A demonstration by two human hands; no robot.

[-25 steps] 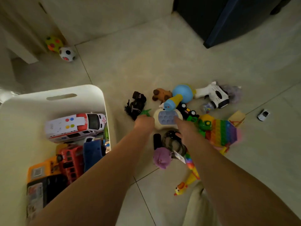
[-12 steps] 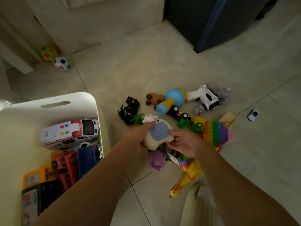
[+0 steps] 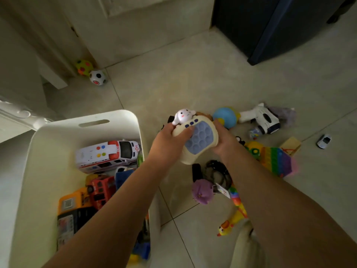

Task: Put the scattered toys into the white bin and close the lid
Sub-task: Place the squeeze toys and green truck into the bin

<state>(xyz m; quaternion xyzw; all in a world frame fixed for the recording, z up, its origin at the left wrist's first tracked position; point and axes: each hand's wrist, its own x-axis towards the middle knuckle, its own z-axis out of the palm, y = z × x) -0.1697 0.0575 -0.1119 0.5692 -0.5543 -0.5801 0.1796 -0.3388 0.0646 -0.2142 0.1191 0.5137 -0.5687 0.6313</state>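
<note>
A cream pop-button game toy (image 3: 199,141) with a purple bubble pad and a white bunny on top is held above the floor. My left hand (image 3: 168,144) grips its left side and my right hand (image 3: 225,140) grips its right side. To the left stands the white bin (image 3: 133,120), open, holding a white ambulance (image 3: 108,154), a red bus (image 3: 100,189), an orange toy and several others. On the floor to the right lie a blue ball toy (image 3: 226,117), a white toy gun (image 3: 264,118), a rainbow pop mat (image 3: 276,160), a purple plush (image 3: 202,191) and a yellow rubber chicken (image 3: 233,219).
Two small balls (image 3: 90,72) sit by the wall at the back left. A tiny white car (image 3: 324,141) and a small wooden block (image 3: 291,146) lie at the far right. Dark furniture (image 3: 280,26) stands at the back right. A white ridged panel (image 3: 21,115) lies left of the bin.
Both hands have lifted the pop-button game toy off the pile and brought it up and slightly toward the bin. The camera has moved closer.
</note>
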